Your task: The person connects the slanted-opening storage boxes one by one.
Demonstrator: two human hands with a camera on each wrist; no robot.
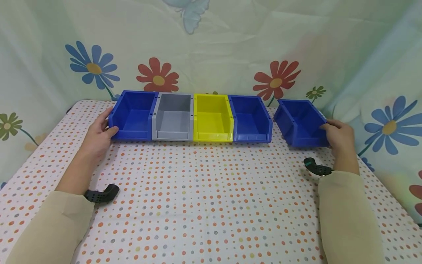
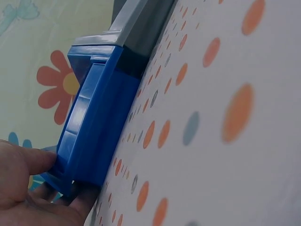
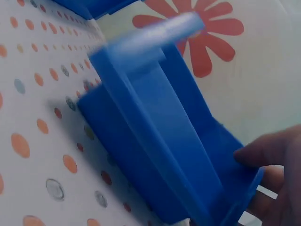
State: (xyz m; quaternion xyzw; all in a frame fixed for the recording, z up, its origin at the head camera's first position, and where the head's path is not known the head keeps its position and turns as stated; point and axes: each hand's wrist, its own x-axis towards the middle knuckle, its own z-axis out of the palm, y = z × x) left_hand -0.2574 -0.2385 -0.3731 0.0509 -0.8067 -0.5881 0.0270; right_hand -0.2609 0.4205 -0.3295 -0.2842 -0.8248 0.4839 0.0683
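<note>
At the left end of a joined row, my left hand [image 1: 99, 134] grips the outer side wall of a blue storage bin [image 1: 134, 117]. Its thumb [image 2: 40, 161] lies over the bin's front edge, with the fingers behind the wall. On the right, a separate blue storage bin [image 1: 301, 123] is pinched by my right hand [image 1: 339, 136] at its right wall, thumb inside and fingers outside. That bin sits askew, a gap from the row, and in the right wrist view it tilts over the cloth with a shadow beneath. Both bins look empty inside.
Between the hands, a grey bin [image 1: 173, 121], a yellow bin [image 1: 213, 123] and another blue bin [image 1: 251, 123] stand side by side in the row. A dotted cloth [image 1: 197, 198] covers the table. Behind hangs a flowered curtain [image 1: 217, 47].
</note>
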